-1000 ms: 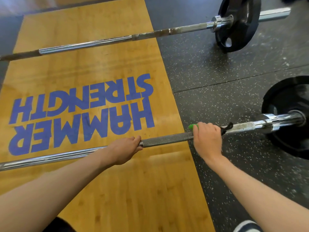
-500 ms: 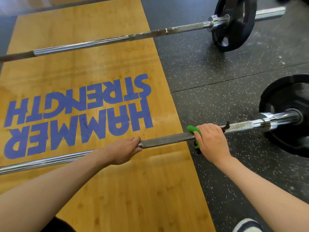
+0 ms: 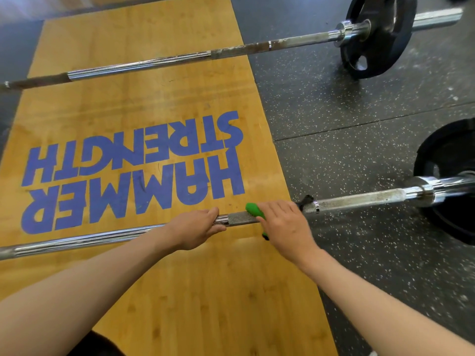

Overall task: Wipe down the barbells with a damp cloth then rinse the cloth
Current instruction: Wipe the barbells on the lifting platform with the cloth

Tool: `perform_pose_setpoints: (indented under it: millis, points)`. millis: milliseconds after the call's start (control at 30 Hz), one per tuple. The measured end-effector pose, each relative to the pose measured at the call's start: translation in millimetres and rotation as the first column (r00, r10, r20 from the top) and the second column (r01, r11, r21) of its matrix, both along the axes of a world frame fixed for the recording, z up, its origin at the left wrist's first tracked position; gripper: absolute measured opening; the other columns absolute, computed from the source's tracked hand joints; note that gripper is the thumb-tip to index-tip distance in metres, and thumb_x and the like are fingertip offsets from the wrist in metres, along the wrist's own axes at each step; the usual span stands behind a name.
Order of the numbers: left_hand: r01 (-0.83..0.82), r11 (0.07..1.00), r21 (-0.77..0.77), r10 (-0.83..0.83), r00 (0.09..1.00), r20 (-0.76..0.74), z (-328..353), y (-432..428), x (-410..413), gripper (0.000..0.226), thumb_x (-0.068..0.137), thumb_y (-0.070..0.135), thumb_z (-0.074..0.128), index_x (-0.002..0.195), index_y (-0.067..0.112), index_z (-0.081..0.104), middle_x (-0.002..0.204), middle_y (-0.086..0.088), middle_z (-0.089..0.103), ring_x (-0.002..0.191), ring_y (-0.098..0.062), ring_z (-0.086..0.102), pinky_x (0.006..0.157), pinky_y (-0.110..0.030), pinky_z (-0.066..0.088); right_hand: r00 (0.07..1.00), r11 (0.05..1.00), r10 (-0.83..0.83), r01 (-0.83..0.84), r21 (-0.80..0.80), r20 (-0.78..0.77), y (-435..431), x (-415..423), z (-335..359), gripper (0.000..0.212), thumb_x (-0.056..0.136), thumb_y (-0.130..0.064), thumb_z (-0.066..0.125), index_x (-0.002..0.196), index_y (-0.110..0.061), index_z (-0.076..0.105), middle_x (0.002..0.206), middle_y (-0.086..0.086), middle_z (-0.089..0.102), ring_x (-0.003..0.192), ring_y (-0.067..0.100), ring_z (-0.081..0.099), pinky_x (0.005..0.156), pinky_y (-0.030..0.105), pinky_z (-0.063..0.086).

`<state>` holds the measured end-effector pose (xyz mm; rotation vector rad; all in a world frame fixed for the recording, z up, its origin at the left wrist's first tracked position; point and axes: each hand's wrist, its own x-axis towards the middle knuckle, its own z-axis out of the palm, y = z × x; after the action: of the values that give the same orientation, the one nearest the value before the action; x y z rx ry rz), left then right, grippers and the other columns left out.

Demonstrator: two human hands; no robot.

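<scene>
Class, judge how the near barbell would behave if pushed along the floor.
Likely heavy: the near barbell is a long steel shaft carrying a black plate. It would probably roll if pushed, since it rests on that round plate. Its knurled part should resist slipping.

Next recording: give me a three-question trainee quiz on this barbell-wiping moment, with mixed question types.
1. True or false: the left hand grips the near steel barbell over the yellow wooden platform.
2. Multiple choice: the green cloth under the right hand is A) on the near steel barbell, B) flat on the platform, C) in the left hand.
3. Fill in: the blue lettering on the platform reads HAMMER ____.
Key: 1 true; 2 A; 3 STRENGTH.
</scene>
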<state>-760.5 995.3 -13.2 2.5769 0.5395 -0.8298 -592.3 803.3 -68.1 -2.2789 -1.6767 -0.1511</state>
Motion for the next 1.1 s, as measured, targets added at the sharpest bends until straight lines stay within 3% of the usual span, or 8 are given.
perform_pose_setpoints:
  millis: [100,333,433,533,633,800,900,1100]
  points:
    - [0.008,1.0,0.03,-0.008,1.0,0.0,-1.6,-0.4,-1.1,0.038,0.104,0.056,0.032,0.107,0.02,0.042,0.095,0.002,0.057,0.079,-0.018,0.054,0.064,-0.034,0.042,1.0,1.0,-0.023,0.023,-0.006,0.005,-33.3,43.7,0.6,0.031,0.103,-0.033,0.045,0.113,-0.012,0.065,0.099,0.001,0.065,0.093,0.026,0.06,0.089,0.041,0.046]
    - [-0.027,0.998,0.048,0.026,0.999,0.021,-0.5,0.7,-6.6,0.034,0.105,0.052,0.036,0.111,0.02,0.044,0.099,0.0,0.058,0.081,-0.02,0.055,0.068,-0.036,0.046,0.81,0.812,-0.583,0.575,-0.1,-0.069,20.6,14.7,7.1,0.036,0.098,-0.024,0.038,0.067,-0.016,0.055,0.062,0.001,0.055,0.065,0.026,0.051,0.073,0.041,0.034]
    - [-0.012,0.996,0.093,0.01,1.0,0.02,-0.9,0.2,-10.7,0.032,0.105,0.051,0.035,0.115,0.021,0.043,0.102,0.0,0.057,0.083,-0.02,0.052,0.069,-0.034,0.041,0.832,0.83,-0.545,0.519,-0.205,-0.102,46.7,-13.0,13.8,0.04,0.096,-0.025,0.035,0.06,-0.02,0.051,0.053,-0.003,0.046,0.054,0.024,0.048,0.066,0.038,0.032]
    - [-0.006,0.994,0.112,0.005,1.0,0.004,-0.8,1.1,-13.0,0.036,0.105,0.052,0.034,0.116,0.02,0.043,0.102,0.0,0.055,0.084,-0.021,0.051,0.071,-0.035,0.04,0.895,0.898,-0.433,0.417,-0.139,-0.107,63.7,-47.2,18.3,0.038,0.098,-0.027,0.031,0.065,-0.022,0.051,0.055,-0.005,0.044,0.053,0.023,0.044,0.062,0.036,0.029]
    - [-0.01,0.998,0.057,0.012,0.999,-0.031,0.7,2.1,-12.3,0.035,0.106,0.05,0.034,0.116,0.018,0.042,0.099,0.0,0.05,0.083,-0.021,0.049,0.074,-0.037,0.043,0.966,0.97,-0.236,0.227,-0.09,-0.11,57.2,-70.4,9.5,0.034,0.103,-0.031,0.035,0.09,-0.018,0.063,0.079,-0.002,0.063,0.076,0.024,0.057,0.073,0.039,0.039]
    - [0.011,1.0,0.023,-0.009,0.998,-0.056,2.2,2.9,-9.9,0.034,0.106,0.049,0.033,0.118,0.018,0.042,0.097,0.002,0.048,0.082,-0.018,0.048,0.072,-0.033,0.038,0.993,0.993,0.117,-0.117,0.003,0.017,8.6,-20.7,-4.0,0.034,0.103,-0.03,0.047,0.126,-0.011,0.064,0.117,0.005,0.065,0.106,0.028,0.058,0.097,0.04,0.044]
    - [0.007,1.0,0.014,-0.006,0.999,-0.052,1.7,3.1,-9.5,0.032,0.107,0.048,0.033,0.118,0.019,0.042,0.096,0.004,0.049,0.08,-0.016,0.048,0.071,-0.031,0.038,1.0,0.999,0.024,-0.024,-0.032,0.006,-23.6,23.3,0.1,0.035,0.104,-0.031,0.042,0.119,-0.009,0.065,0.109,0.006,0.064,0.101,0.029,0.059,0.096,0.042,0.045]
    - [-0.019,1.0,0.01,0.019,1.0,-0.022,-2.0,5.9,-13.9,0.031,0.106,0.049,0.035,0.113,0.02,0.043,0.099,0.001,0.054,0.083,-0.018,0.054,0.073,-0.036,0.049,0.906,0.9,-0.42,0.411,-0.144,-0.043,24.5,-2.7,11.3,0.032,0.089,-0.026,0.032,0.066,-0.019,0.052,0.064,0.0,0.056,0.064,0.024,0.045,0.07,0.039,0.035]
